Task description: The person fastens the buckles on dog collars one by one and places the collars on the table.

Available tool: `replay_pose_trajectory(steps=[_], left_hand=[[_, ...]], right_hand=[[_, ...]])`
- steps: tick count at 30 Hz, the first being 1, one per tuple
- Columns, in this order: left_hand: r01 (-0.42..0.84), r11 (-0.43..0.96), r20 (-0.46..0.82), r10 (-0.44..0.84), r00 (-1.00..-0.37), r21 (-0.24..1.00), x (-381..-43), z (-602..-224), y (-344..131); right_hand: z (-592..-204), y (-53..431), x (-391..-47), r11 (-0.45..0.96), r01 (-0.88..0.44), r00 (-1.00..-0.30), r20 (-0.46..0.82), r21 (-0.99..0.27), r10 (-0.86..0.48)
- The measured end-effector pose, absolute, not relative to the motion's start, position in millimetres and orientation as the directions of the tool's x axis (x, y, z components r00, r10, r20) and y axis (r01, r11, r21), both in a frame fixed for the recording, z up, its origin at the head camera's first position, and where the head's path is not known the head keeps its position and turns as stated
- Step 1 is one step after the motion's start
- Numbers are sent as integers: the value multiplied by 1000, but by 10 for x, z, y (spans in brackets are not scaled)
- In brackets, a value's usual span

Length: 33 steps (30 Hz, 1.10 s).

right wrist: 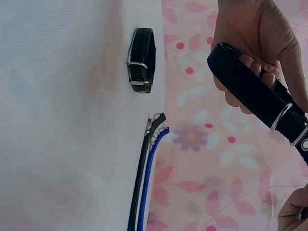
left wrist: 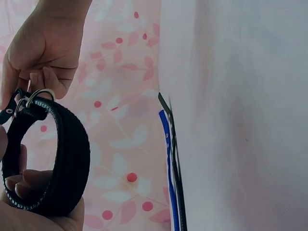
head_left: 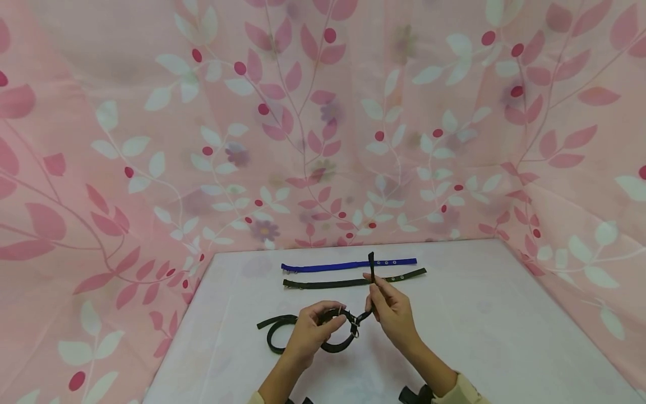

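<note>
A black collar (left wrist: pixel 72 163) is bent into a loop, with a metal buckle and a ring on it. My left hand (head_left: pixel 308 331) grips the loop, and the left wrist view shows its fingers inside. On the other side of the buckle, my right hand (head_left: pixel 396 314) pinches the collar's strap tail, whose tip sticks up above the fingers. The right wrist view has the metal ring (right wrist: pixel 281 117) beside the buckle and an eyelet in the strap. Left of my left hand, a coiled dark collar (head_left: pixel 272 338) rests on the table, partly hidden by that hand.
A blue collar (head_left: pixel 328 267) lies stretched out toward the back of the white table (head_left: pixel 504 336). Parallel in front of it is a dark green collar (head_left: pixel 328 284). Pink floral cloth (head_left: pixel 303 140) rises behind and at both sides. Dark objects (head_left: pixel 416 394) show at the bottom edge.
</note>
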<state>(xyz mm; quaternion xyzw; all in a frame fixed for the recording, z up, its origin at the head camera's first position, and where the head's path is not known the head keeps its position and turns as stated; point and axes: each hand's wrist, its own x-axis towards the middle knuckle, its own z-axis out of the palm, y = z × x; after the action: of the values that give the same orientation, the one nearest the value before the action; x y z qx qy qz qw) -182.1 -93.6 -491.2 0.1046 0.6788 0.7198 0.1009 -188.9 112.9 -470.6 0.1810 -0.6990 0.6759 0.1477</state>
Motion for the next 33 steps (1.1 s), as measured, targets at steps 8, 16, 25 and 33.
replay_pose_trajectory(steps=[8, 16, 25, 33], left_hand=[[-65, -123, -37, 217, -975, 990, -1840, -4889, -977], [-40, -111, -18, 187, -982, 993, -1852, -4844, -1014], [32, -102, 47, 148, -988, 994, -1872, -4813, -1069], [68, -97, 83, 161, -983, 993, -1874, -4820, -1073]], right_hand=[[-4696, 1152, -1905, 32, -491, -869, 486, -871, -92], [-4710, 1180, -1851, 120, -534, -843, 518, -837, -142], [-4698, 1153, -1822, 238, -576, -816, 536, -782, -214], [-4410, 1086, -1665, 254, -613, -789, 566, -748, -237]])
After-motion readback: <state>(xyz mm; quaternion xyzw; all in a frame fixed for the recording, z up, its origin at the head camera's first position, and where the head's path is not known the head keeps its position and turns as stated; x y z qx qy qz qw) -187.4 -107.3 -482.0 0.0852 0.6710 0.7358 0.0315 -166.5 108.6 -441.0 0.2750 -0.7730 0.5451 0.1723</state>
